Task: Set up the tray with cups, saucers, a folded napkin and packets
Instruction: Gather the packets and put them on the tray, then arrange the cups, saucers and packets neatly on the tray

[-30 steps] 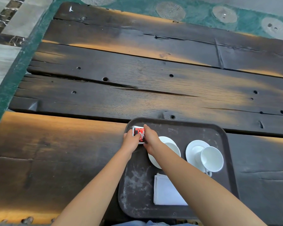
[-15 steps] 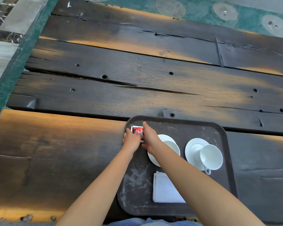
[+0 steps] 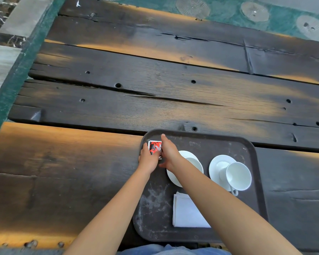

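Observation:
A dark brown tray (image 3: 219, 144) lies on the wooden table near me. In its far left corner sit red, white and black packets (image 3: 154, 146). My left hand (image 3: 148, 160) touches their near left edge and my right hand (image 3: 168, 153) rests flat along their right side, fingers straight. Behind my right forearm a white cup on a saucer (image 3: 191, 163) is partly hidden. To the right a second white cup (image 3: 238, 176) lies tipped on its saucer (image 3: 217, 164). A folded white napkin (image 3: 185, 212) lies at the tray's near side.
The table is made of dark, worn planks (image 3: 155, 89) with cracks and bolt holes. A green floor strip (image 3: 13, 76) runs past its left edge, and green patterned flooring (image 3: 256, 13) lies beyond the far edge. Blue jeans (image 3: 166, 250) show at the bottom.
Both hands have stayed at the packets in the tray's far left corner. My right fingers have stretched out further past the packets' far edge. The view shifted slightly.

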